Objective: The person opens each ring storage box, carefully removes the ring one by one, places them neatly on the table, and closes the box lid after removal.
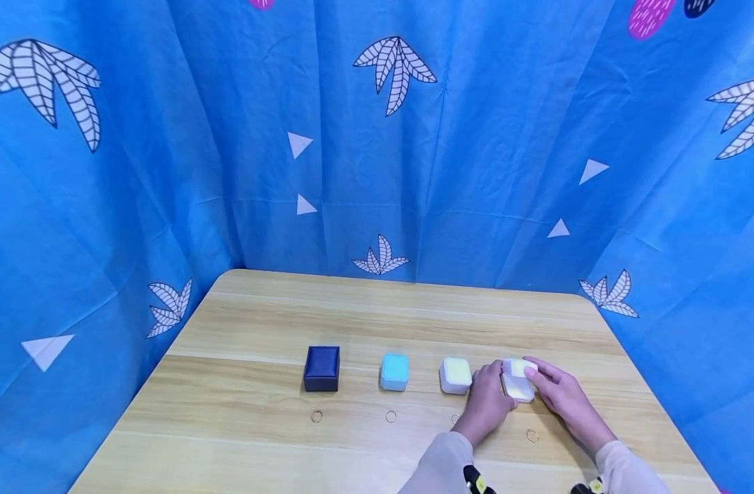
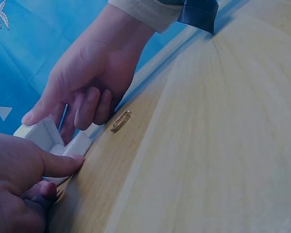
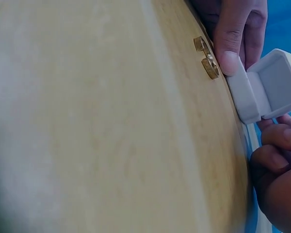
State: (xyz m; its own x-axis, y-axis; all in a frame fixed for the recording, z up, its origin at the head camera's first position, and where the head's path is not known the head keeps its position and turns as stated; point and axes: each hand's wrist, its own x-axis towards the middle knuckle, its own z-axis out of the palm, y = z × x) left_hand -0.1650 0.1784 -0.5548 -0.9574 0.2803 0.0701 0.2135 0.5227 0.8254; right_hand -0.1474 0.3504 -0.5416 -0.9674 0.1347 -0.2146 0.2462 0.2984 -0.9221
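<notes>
A white ring box [image 1: 517,390] stands with its lid raised between my two hands on the table's right side. My left hand [image 1: 489,399] grips the lower part of that box from the left, its thumb on the front edge in the left wrist view. From the right, my right hand [image 1: 564,396] holds the lifted lid [image 2: 39,133], with the thumb against it. The right wrist view looks into the pale lid and base of the box [image 3: 245,94]. A gold ring [image 1: 532,436] lies on the wood in front of this box.
To the left stand a closed white box [image 1: 456,375], a light blue box [image 1: 394,372] and a dark blue box [image 1: 322,369]. Rings lie before them, one [image 1: 391,416] near the light blue box. A blue patterned curtain [image 1: 377,158] surrounds the wooden table [image 1: 241,446].
</notes>
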